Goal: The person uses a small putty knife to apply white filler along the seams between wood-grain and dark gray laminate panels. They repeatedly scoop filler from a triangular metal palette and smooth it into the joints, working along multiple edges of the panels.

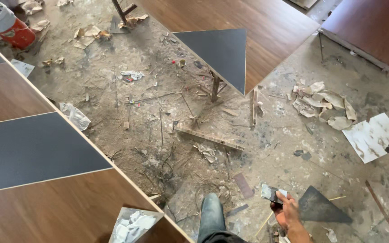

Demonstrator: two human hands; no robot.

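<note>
We are holding a small dark laminate offcut (272, 193) pinched in the fingers of our right hand (286, 212), low at five o'clock. Our left hand is lying outside the view. Just to the right a dark triangular sheet piece (318, 208) is lying on the dusty floor (266, 148). Our jeans-clad leg (211, 218) is showing at six o'clock. Farther, at twelve o'clock, a wooden strip (209, 137) is lying among the debris, and beyond it a brown panel with a grey triangle (223, 54).
</note>
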